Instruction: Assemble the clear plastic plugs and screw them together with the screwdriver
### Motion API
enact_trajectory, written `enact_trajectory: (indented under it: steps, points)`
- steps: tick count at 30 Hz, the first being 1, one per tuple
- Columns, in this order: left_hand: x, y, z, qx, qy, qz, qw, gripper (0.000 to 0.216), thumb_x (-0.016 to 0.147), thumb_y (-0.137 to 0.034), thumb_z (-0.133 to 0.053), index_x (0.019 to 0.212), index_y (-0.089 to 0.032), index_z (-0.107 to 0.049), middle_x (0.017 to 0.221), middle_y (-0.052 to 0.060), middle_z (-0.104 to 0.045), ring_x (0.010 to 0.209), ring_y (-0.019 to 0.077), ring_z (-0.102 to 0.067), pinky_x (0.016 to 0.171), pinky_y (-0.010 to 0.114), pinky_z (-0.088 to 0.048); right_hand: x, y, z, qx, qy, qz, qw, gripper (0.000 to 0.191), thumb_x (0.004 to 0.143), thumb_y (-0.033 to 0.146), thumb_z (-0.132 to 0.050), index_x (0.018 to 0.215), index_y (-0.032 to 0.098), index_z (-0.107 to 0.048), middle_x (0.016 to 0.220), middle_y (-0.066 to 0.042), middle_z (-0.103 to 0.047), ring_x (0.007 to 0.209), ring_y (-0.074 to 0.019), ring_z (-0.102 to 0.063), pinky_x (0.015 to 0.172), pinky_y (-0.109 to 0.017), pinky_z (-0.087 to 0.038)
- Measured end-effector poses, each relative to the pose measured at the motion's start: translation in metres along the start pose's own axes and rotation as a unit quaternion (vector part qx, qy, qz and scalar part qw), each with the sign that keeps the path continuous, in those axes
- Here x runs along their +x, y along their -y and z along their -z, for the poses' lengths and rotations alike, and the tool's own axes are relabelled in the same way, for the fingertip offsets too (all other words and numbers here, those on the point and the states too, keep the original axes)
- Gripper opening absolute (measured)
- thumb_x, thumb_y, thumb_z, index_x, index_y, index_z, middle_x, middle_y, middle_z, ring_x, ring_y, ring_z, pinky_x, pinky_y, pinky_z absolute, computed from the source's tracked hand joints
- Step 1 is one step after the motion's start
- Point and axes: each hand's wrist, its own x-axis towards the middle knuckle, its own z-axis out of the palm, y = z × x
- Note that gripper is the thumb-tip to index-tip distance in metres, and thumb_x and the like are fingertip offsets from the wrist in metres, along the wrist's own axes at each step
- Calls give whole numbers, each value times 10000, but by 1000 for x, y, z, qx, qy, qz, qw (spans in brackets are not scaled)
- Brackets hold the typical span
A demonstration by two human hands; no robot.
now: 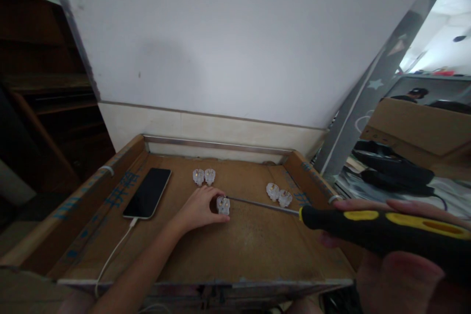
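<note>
Between thumb and fingers, my left hand (pixel 200 208) grips a small clear plastic plug (pixel 223 204) with metal parts inside, low over the cardboard surface. My right hand (pixel 401 260), close to the camera, is wrapped round a black and yellow screwdriver (pixel 342 220). Its long metal shaft points left and the tip appears to meet the upper right of the held plug; exact contact is too small to tell. Two similar clear plugs (pixel 204 176) lie behind my left hand. Another pair of clear plugs (pixel 278 195) lies to the right, just behind the shaft.
A phone (pixel 147 193) with a white charging cable (pixel 114 251) lies at the left. Raised cardboard-lined sides (pixel 121 176) border the work surface (pixel 257 255), with a white wall (pixel 235 49) behind. At the right are a cardboard box (pixel 419 125), a dark bag and a person farther off.
</note>
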Motion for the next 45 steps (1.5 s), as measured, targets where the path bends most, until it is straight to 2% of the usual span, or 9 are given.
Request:
enact_trajectory:
  steps: [5,14,19,23,27,32,36,39,45]
  points:
    - [0,-6,-4,-19,-17,-26,999,491,623,-393,-759,1050,-223,-590,1052,40,-610,983,242,-552,867,359,-421,-1,-1,4,19,42,-14,999,349,762,290,-621,1099,220,-564,909,-77,-640,592,-221,-628,417,-342,-542]
    - [0,-7,-5,-35,-16,-30,999,498,619,-334,-763,1067,-223,-576,1048,23,-588,959,219,-558,853,343,-430,-2,-2,2,-13,59,3,998,342,768,252,-607,1098,192,-542,924,-97,-632,624,-225,-646,450,-342,-548]
    - [0,-7,-6,-30,-17,-27,999,489,618,-367,-766,1049,-224,-583,1029,29,-588,945,223,-559,833,337,-433,-4,2,-4,-26,25,6,999,329,765,328,-627,1062,200,-570,893,-83,-635,562,-197,-628,438,-328,-531]
    - [0,-8,-6,-29,-17,-24,999,486,634,-403,-753,1052,-225,-581,1031,36,-589,942,225,-559,826,334,-435,-5,5,-4,-35,57,15,998,330,775,306,-624,1078,192,-562,901,-87,-642,565,-192,-634,459,-330,-538]
    - [1,-10,-5,-19,-10,-14,1000,491,649,-457,-733,1052,-220,-583,1048,48,-596,952,234,-561,828,336,-432,-5,5,2,-66,84,64,992,367,778,311,-619,1112,171,-561,906,-95,-646,592,-189,-642,481,-321,-542]
    - [1,-9,-6,-1,-5,-10,1000,507,667,-520,-701,1051,-206,-592,1029,56,-611,940,240,-564,816,340,-426,-6,1,7,-81,121,66,987,395,771,315,-630,1137,190,-551,928,-84,-642,619,-186,-656,496,-311,-558]
    - [1,-7,-8,-2,-5,-23,1000,492,678,-520,-693,1049,-210,-596,1016,49,-615,933,233,-561,813,336,-422,-9,-3,4,-70,98,36,992,376,770,344,-625,1095,170,-554,900,-88,-647,638,-193,-664,481,-292,-554]
    - [1,-6,-8,-6,-6,-26,1000,489,678,-529,-691,1044,-217,-601,1018,47,-619,939,236,-559,822,344,-421,-8,-2,-2,-45,87,47,994,359,776,336,-611,1091,172,-563,884,-83,-650,604,-189,-653,467,-307,-546]
    - [0,-7,-7,-9,-9,-33,999,556,673,-508,-706,1116,-199,-573,1105,68,-614,1012,256,-544,889,381,-407,-5,9,-9,-64,21,25,997,336,764,377,-628,1040,188,-595,860,-70,-639,546,-162,-623,447,-290,-515]
